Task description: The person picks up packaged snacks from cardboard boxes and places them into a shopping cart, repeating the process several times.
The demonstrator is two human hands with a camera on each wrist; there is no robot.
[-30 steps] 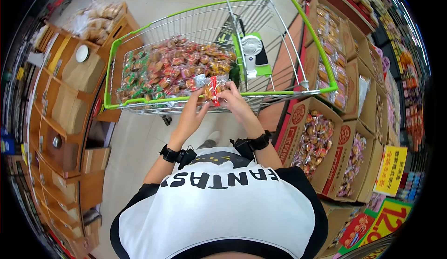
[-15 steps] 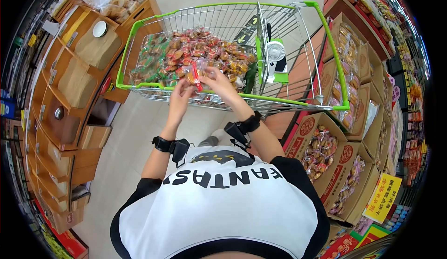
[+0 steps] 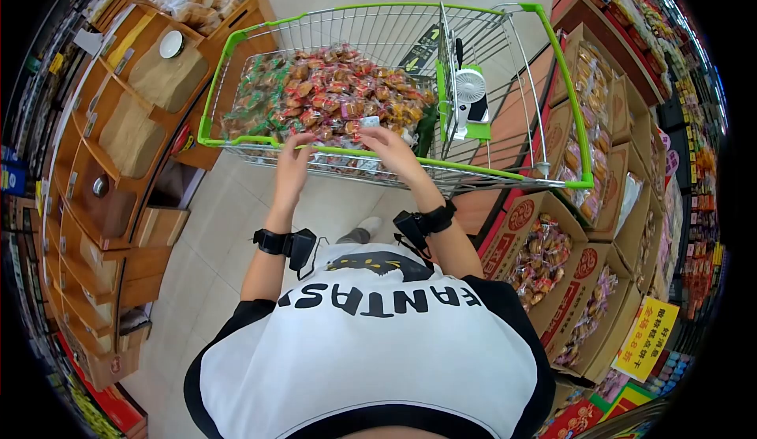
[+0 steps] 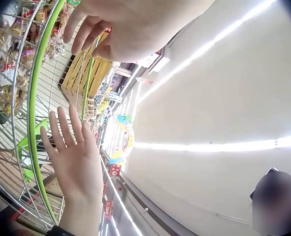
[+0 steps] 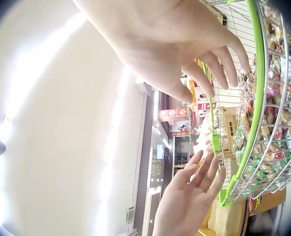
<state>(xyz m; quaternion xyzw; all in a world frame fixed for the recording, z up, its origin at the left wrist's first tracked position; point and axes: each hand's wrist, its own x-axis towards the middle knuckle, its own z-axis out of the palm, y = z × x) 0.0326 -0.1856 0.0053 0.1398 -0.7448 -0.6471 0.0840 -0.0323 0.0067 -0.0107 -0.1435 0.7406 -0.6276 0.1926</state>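
Above the near rim of the shopping cart [image 3: 272,26], both hands are empty with fingers apart. My left hand [image 3: 292,169] is at the near side, its fingers loosely bent in the left wrist view. To its right, my right hand [image 3: 396,155] reaches over the green rim, palm and straight fingers plain in the left wrist view. Beneath and beyond the fingertips lies a big heap of small wrapped snacks [image 3: 331,84], brown inside clear, red and yellow wrappers. Green-wrapped snacks [image 3: 256,96] fill the cart's left end. Each wrist carries a black strapped camera.
A white handheld fan [image 3: 471,85] sits in the cart's child-seat section. Wooden shelves [image 3: 118,123] curve along the left side. At right stand cardboard boxes [image 3: 512,238] of packaged snacks, with a yellow sign [image 3: 646,338] beside them.
The red-wrapped snack packet held by both hands has been let go over the heap. The hands have moved apart, and the cart sits further right in view than a second ago.
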